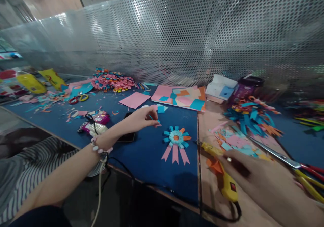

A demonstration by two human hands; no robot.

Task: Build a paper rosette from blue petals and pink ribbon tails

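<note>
Legible text: none | Yellow packet [52, 78]: reddish marks, not decipherable | Purple container [242, 91]: pale print, too small to read | White box [218, 85]: small mark against blue, unreadable | Yellow glue gun [227, 183]: too blurred to read

Dim, cool indoor light, with white glare streaking the far perforated metal panel [164, 34]. A soft shadow darkens the blue surface [152, 152] left of the right hand [258, 179]. Wide-angle distortion stretches the sides; things at far left and right look smeared.
</note>
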